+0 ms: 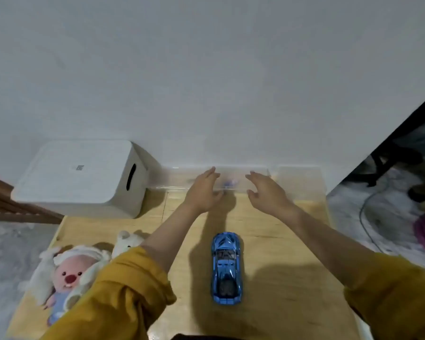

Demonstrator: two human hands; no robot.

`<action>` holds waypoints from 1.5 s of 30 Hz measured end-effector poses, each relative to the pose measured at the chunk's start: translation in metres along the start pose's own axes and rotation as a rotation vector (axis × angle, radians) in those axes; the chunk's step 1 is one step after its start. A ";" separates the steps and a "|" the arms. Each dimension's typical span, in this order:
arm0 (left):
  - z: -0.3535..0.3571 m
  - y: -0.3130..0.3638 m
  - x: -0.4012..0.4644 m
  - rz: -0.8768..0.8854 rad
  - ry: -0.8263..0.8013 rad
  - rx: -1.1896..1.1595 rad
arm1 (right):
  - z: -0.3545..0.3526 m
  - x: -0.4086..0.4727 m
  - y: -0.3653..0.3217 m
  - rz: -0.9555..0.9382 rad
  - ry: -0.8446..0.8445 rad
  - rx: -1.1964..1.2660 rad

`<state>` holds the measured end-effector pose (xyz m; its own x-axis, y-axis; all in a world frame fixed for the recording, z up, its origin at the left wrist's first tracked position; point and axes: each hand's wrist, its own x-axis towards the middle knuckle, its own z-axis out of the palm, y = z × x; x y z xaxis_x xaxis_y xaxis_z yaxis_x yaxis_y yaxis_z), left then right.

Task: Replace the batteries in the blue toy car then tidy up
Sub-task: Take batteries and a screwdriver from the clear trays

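Both hands, left hand (204,192) and right hand (265,192), reach with fingers spread, holding nothing, towards the clear box (243,179) by the wall, likely for supplies. The blue toy car (227,267) sits upright on the table (280,241) between the arms.

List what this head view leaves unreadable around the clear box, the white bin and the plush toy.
- Clear box: motion blur smears its contents; a small bluish item inside cannot be identified.
- Left hand and right hand: contact with the box cannot be told.
- White bin: lid label too small to read.
- Plush toy: partly hidden by the left sleeve.
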<state>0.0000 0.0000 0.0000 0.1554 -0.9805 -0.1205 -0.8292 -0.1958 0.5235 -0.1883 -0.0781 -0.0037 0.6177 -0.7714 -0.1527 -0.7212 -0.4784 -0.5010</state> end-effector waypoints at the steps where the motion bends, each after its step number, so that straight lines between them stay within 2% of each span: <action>1: 0.003 -0.001 0.004 0.014 -0.007 0.020 | 0.004 0.004 0.004 -0.017 0.009 -0.050; 5: 0.016 -0.007 0.015 0.034 -0.070 0.084 | 0.015 0.012 0.012 -0.029 0.015 -0.210; 7: 0.021 -0.007 0.018 0.043 -0.068 0.135 | 0.019 0.015 0.012 -0.052 0.004 -0.397; 10: 0.025 -0.009 0.022 0.073 -0.041 0.265 | 0.027 0.018 0.011 -0.093 -0.006 -0.611; 14: 0.032 -0.009 0.028 0.165 0.075 0.360 | 0.027 0.021 0.003 -0.139 0.018 -0.815; 17: 0.032 -0.011 0.031 0.218 0.114 0.419 | 0.019 0.023 -0.009 -0.190 0.025 -0.891; 21: 0.031 -0.016 0.032 0.246 0.085 0.480 | 0.017 0.026 -0.010 -0.185 -0.039 -0.833; 25: 0.030 -0.013 0.032 0.231 0.063 0.456 | 0.007 0.024 -0.016 -0.141 -0.063 -0.784; 27: 0.030 -0.013 0.032 0.226 0.062 0.439 | 0.005 0.023 -0.014 -0.181 -0.083 -0.717; 36: 0.026 -0.016 0.030 0.267 0.120 0.399 | -0.002 0.029 0.001 -0.150 -0.118 -0.572; 40: 0.028 -0.021 0.032 0.259 0.134 0.441 | -0.010 0.030 0.000 -0.190 -0.100 -0.580; 45: 0.024 -0.019 0.042 0.252 0.175 0.476 | -0.036 0.037 0.000 -0.197 -0.038 -0.449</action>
<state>0.0098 -0.0366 -0.0352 -0.0254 -0.9922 0.1220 -0.9966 0.0348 0.0753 -0.1767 -0.1221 0.0212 0.7611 -0.6361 -0.1270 -0.6481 -0.7539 -0.1079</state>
